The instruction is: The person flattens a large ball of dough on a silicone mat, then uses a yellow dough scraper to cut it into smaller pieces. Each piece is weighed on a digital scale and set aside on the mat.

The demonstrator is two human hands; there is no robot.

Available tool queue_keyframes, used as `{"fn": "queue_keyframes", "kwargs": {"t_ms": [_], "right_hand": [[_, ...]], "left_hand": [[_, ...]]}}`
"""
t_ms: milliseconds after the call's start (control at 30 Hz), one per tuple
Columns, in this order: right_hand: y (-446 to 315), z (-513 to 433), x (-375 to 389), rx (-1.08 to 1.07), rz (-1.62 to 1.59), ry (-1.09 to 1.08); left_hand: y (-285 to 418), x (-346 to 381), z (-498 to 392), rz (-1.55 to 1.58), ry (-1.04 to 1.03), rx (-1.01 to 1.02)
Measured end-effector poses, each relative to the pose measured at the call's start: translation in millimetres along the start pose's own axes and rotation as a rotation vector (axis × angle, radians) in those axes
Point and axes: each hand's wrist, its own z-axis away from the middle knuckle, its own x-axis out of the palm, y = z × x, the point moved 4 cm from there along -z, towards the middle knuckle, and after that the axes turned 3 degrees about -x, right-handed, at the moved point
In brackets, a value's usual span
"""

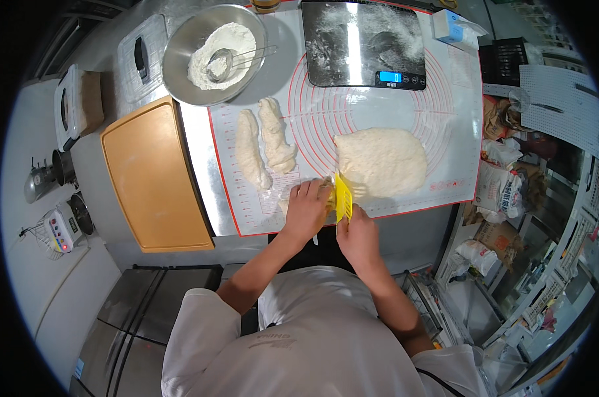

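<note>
My right hand [359,239] grips a yellow plastic dough scraper [344,199], held on edge against the near left side of a large flat slab of dough [386,161]. Just left of the scraper, my left hand [307,208] lies palm down with its fingers bent. A bit of pale dough [282,205] shows beside it; what is under the palm is hidden. Two separate dough strips [252,149] [278,136] lie farther off to the left. All of this rests on a pastry mat [309,106] with red printed circles and a red border.
A flour-dusted digital scale [364,44] occupies the mat's far side. Beyond the strips stands a steel bowl [173,59] of flour [225,42] with a wire-handled sieve [220,65] in it. A tan board [155,178] lies left; a blue-white carton [451,27] stands far right.
</note>
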Motion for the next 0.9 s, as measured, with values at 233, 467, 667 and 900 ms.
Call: {"fn": "queue_keyframes", "kwargs": {"t_ms": [233, 467, 667, 900], "right_hand": [[-4.7, -27.6, 26.6, -0.026, -0.068, 0.07], [17.4, -46.8, -19.5, -0.119, -0.283, 0.119], [45.2, -20.8, -58.1, -0.083, -0.459, 0.171], [79.8, -17.7, -100.3, -0.09, -0.554, 0.361]], "left_hand": [[-8.9, 13.8, 23.4, -0.056, 0.111, -0.193], [-13.7, 3.7, 47.8, -0.166, 0.218, -0.412], [-10.2, -1.5, 58.2, 0.31, 0.218, -0.64], [45.3, -99.3, -113.5, 0.416, 0.294, -0.083]]}}
